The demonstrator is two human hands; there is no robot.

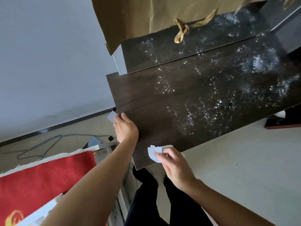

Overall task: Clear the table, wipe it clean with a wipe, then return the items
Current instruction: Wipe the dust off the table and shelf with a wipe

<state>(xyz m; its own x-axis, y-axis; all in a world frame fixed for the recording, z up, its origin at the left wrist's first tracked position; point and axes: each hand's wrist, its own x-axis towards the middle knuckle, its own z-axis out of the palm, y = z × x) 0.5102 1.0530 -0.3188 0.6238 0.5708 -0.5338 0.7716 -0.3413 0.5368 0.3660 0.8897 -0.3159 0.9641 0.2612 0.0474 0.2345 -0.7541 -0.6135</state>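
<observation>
The dark wooden table [162,98] fills the middle of the view, its top speckled with wet droplets toward the right. My left hand [125,128] grips the table's near left edge, and a small white scrap [111,115] shows by its fingers. My right hand [174,163] pinches a crumpled white wipe [154,152] at the table's near corner. A brown paper bag [138,17] with a ribbon handle [182,30] stands at the far end of the table.
A red cloth with a white fringe [45,173] lies at lower left. A grey cable [40,147] loops on the pale floor by the wall. A dark raised ledge [187,44] runs along the table's far side. My dark trouser legs [146,201] stand below the table corner.
</observation>
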